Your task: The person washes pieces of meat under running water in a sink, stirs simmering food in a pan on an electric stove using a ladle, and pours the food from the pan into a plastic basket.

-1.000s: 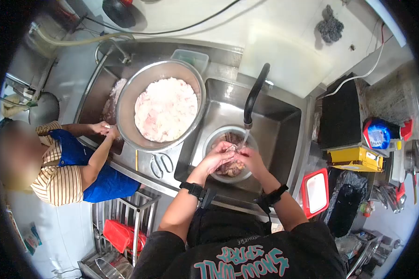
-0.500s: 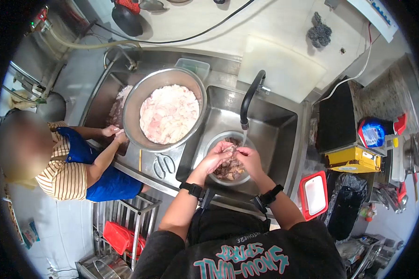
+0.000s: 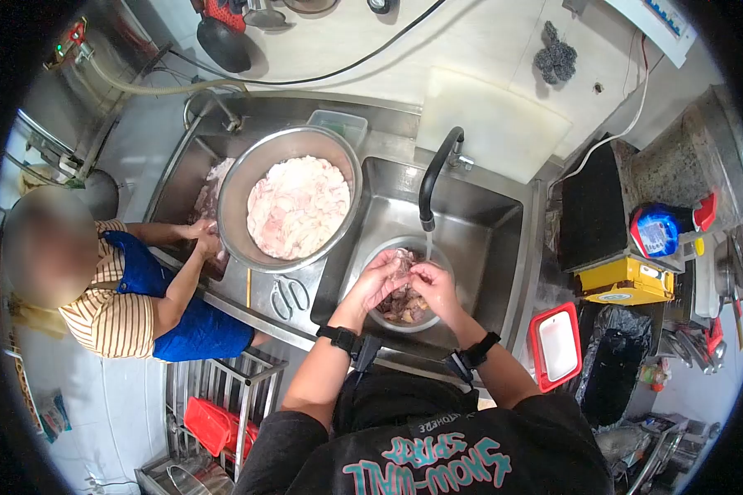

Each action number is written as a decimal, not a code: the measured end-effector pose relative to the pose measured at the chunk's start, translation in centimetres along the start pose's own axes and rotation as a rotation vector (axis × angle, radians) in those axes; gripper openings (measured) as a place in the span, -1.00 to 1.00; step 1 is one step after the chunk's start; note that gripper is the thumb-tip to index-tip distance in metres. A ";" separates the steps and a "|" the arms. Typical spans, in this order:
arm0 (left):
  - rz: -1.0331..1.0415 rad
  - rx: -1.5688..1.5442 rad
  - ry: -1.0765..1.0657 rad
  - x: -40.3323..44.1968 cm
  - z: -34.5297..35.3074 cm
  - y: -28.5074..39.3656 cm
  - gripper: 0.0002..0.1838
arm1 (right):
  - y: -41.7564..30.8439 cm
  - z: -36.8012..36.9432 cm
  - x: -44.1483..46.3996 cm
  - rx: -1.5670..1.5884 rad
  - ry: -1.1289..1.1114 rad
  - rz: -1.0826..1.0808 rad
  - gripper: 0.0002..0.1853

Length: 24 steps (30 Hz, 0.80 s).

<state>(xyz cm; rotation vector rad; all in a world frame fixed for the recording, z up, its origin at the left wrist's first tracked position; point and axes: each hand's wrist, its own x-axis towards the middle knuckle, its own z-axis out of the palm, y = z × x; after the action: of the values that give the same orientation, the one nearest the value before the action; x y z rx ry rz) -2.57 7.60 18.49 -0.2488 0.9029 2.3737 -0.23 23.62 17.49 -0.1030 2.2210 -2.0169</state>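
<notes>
My left hand [image 3: 375, 281] is closed around a piece of brownish meat [image 3: 404, 262], held above a round metal bowl [image 3: 448, 262] in the right sink basin. With fingers pinched against that same piece, my right hand [image 3: 436, 287] works close beside the left one. More dark, wet meat pieces [image 3: 404, 307] lie in the bowl below, partly covered by my hands. A thin stream of water runs from the black faucet [image 3: 428, 198] into the bowl's far side.
A large steel bowl [image 3: 233, 177] of pale meat stands left of my basin [image 3: 491, 247]. Scissors [image 3: 290, 297] lie on the ledge before it. At the left sink, a co-worker's hands [image 3: 204, 237] handle pale meat. A red-rimmed tray [image 3: 556, 346] is at the right.
My right hand has drawn slightly left and down, and its fingers are nearer to my left hand at the meat. The co-worker's hands have shifted a little. The view has moved slightly.
</notes>
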 end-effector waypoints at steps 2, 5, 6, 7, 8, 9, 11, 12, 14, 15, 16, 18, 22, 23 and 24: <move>0.005 -0.069 0.006 -0.2 0.6 0.2 -0.79 | -0.2 0.1 0.2 0.015 0.044 -0.130 -0.90; 0.044 -0.116 -0.057 -0.4 0.7 0.5 -0.79 | -0.9 0.4 0.5 0.020 0.095 -0.176 -0.89; 0.061 -0.123 -0.091 -0.3 0.6 0.4 -0.79 | -1.0 0.3 0.5 0.017 0.111 -0.166 -0.88; 0.074 -0.116 -0.102 -0.3 0.5 0.2 -0.78 | -0.9 0.3 0.6 0.031 0.130 -0.127 -0.86; 0.088 -0.109 -0.113 -0.2 0.5 0.0 -0.77 | -0.6 0.3 0.8 0.046 0.149 -0.090 -0.85; 0.103 -0.102 -0.123 -0.2 0.5 0.0 -0.76 | -0.8 0.3 1.0 0.061 0.167 -0.053 -0.83; 0.138 -0.029 -0.131 0.1 0.6 -0.2 -0.75 | -1.0 0.4 1.2 0.041 0.192 0.036 -0.81; 0.155 0.008 -0.135 0.2 0.8 -0.3 -0.75 | -1.3 0.5 1.3 0.031 0.204 0.082 -0.80; 0.209 0.069 -0.104 0.3 1.1 -0.5 -0.74 | -2.1 0.6 1.3 -0.002 0.227 0.074 -0.80; 0.235 0.100 -0.089 0.4 1.2 -0.6 -0.73 | -2.3 0.7 1.3 -0.019 0.240 0.070 -0.80; 0.245 0.132 -0.075 0.4 1.3 -0.7 -0.73 | -1.8 0.9 1.3 -0.006 0.264 0.073 -0.81; 0.265 0.195 -0.047 0.6 1.5 -0.8 -0.74 | -1.3 1.5 1.5 0.019 0.312 0.080 -0.83; 0.352 0.378 0.054 0.8 1.8 -1.0 -0.78 | -2.8 2.3 1.4 -0.033 0.413 0.027 -0.87; 0.361 0.392 0.073 0.9 1.9 -1.0 -0.79 | -2.8 2.4 1.5 -0.054 0.436 0.003 -0.88; 0.370 0.406 0.093 0.9 2.0 -1.0 -0.81 | -2.8 2.5 1.6 -0.074 0.458 -0.021 -0.89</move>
<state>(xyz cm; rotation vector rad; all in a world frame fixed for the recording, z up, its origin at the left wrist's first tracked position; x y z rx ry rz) -2.70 9.92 19.15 -0.0302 1.5605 2.4450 -1.55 20.63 19.98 0.3675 2.5608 -2.1404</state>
